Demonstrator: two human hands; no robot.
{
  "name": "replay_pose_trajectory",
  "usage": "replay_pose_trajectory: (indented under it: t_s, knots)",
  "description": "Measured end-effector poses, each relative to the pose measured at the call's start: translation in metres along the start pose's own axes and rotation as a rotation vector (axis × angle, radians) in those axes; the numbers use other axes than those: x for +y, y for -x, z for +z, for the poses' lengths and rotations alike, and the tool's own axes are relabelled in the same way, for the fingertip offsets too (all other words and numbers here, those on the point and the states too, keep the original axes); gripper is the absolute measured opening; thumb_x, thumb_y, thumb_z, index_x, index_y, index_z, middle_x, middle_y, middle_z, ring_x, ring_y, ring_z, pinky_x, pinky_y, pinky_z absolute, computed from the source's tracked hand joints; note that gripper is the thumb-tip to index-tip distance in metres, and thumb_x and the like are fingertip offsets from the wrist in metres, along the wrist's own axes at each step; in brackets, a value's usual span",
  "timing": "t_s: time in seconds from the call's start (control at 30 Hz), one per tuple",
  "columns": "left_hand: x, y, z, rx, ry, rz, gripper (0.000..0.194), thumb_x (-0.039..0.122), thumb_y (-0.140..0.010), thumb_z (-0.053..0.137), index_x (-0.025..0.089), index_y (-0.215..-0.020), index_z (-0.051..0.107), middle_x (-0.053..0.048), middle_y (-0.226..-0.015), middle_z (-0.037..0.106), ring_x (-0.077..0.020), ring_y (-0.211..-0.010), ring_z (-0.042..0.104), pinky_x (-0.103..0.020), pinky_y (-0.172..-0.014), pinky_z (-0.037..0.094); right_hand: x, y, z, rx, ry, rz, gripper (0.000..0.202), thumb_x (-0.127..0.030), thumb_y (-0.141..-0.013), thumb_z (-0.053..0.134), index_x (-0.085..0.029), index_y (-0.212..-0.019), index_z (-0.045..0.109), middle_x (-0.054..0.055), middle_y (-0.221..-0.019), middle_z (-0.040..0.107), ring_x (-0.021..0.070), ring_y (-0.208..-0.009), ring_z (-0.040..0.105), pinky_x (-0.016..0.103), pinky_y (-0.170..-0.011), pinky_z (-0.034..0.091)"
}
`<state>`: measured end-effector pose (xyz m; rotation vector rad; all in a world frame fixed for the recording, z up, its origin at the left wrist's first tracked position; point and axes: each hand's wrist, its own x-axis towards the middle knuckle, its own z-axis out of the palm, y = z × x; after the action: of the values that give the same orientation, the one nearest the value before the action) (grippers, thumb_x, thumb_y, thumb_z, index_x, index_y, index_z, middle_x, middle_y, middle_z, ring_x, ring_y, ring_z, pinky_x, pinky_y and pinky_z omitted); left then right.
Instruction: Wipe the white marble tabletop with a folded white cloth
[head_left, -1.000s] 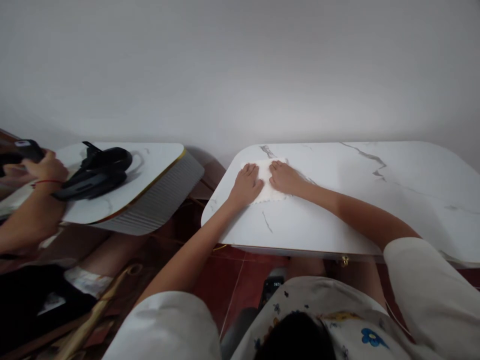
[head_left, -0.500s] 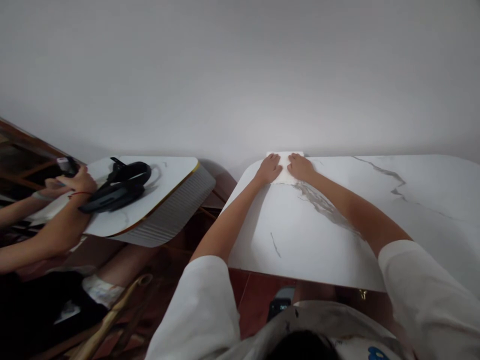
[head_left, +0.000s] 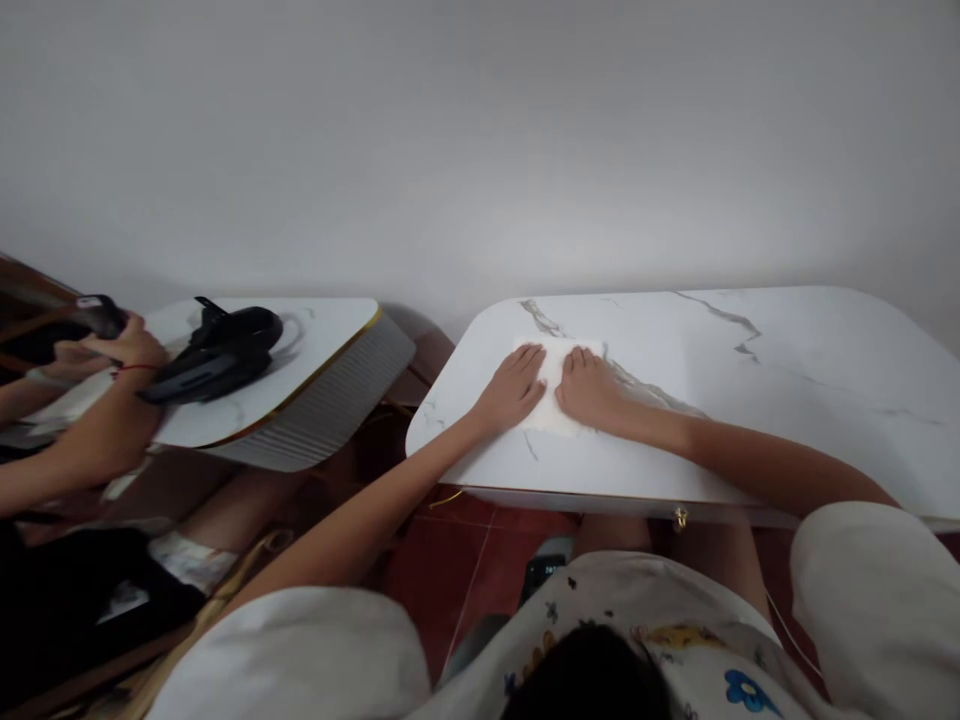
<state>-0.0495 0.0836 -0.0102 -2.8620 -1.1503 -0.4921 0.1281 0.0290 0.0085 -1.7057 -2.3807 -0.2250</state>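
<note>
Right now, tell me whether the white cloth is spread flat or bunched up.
Spread flat. The cloth lies on the table, with the left hand and right hand pressed palm-down on it.

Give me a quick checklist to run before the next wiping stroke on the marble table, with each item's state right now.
1. Left hand flat on the white cloth: ok.
2. Right hand flat on the cloth beside the left: ok.
3. Cloth lying fully on the marble table, not over the edge: ok.
4. Tabletop to the right of the cloth free of things in the way: ok.
5. Other person's hand and the black device stay on the separate small table, apart from the cloth: ok.
6. Cloth damp or dry: cannot tell.
</note>
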Motion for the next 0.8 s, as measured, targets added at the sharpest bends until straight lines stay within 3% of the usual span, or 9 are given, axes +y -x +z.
replay_pose_trajectory:
  t_s: [0.1,0.2,0.3,0.4,0.57,0.8]
  knots:
    - [0.035,0.042,-0.009,0.009,-0.019,-0.077,0.056,0.039,-0.097,0.027,0.012,-0.146,0.036,-0.015,-0.152,0.042,-0.0292,-0.145,0.029,-0.052,-0.118,0.027,-0.017,0.034,-0.013,-0.026,-0.024,-0.070,0.058,-0.024,-0.091,0.040,0.015,-0.134,0.045,0.035,-0.140,0.047,0.0399,-0.129,0.047,0.049,-0.105,0.037]
    - [0.074,0.065,-0.012,0.029,-0.023,-0.125,0.056,0.038,-0.098,0.028,0.010,-0.146,0.036,-0.018,-0.151,0.042,-0.0313,-0.144,0.030,-0.053,-0.117,0.029,-0.015,0.067,-0.024,-0.053,-0.017,-0.126,0.060,-0.025,-0.090,0.043,0.015,-0.134,0.045,0.033,-0.141,0.047,0.0386,-0.131,0.046,0.046,-0.108,0.036]
    - [0.108,0.063,-0.007,0.040,-0.010,-0.141,0.057,0.037,-0.097,0.030,0.005,-0.144,0.037,-0.022,-0.150,0.041,-0.0336,-0.144,0.030,-0.053,-0.116,0.029,0.006,0.091,-0.028,-0.054,0.006,-0.153,0.058,-0.025,-0.090,0.043,0.012,-0.134,0.047,0.030,-0.141,0.049,0.0362,-0.131,0.047,0.044,-0.108,0.037]
    - [0.126,0.041,0.003,0.031,0.021,-0.119,0.057,0.036,-0.096,0.033,0.003,-0.143,0.038,-0.024,-0.150,0.041,-0.0341,-0.144,0.029,-0.052,-0.117,0.028,0.037,0.099,-0.028,-0.038,0.037,-0.149,0.055,-0.024,-0.090,0.040,0.009,-0.133,0.050,0.027,-0.139,0.052,0.0337,-0.130,0.049,0.043,-0.108,0.038]
    - [0.114,-0.013,0.021,0.024,0.033,-0.086,0.056,0.037,-0.095,0.036,0.007,-0.142,0.040,-0.020,-0.150,0.043,-0.0331,-0.143,0.032,-0.052,-0.117,0.028,0.079,0.079,-0.022,-0.025,0.066,-0.106,0.051,-0.022,-0.091,0.037,0.007,-0.131,0.051,0.025,-0.137,0.055,0.0306,-0.128,0.051,0.039,-0.107,0.039]
    - [0.063,-0.085,0.040,0.093,-0.003,-0.099,0.049,0.032,-0.091,0.042,0.008,-0.133,0.049,-0.018,-0.142,0.052,-0.0302,-0.139,0.040,-0.048,-0.118,0.030,0.113,0.007,-0.005,-0.019,0.028,-0.050,0.043,-0.020,-0.091,0.037,0.001,-0.124,0.056,0.022,-0.132,0.058,0.0278,-0.123,0.053,0.037,-0.102,0.042]
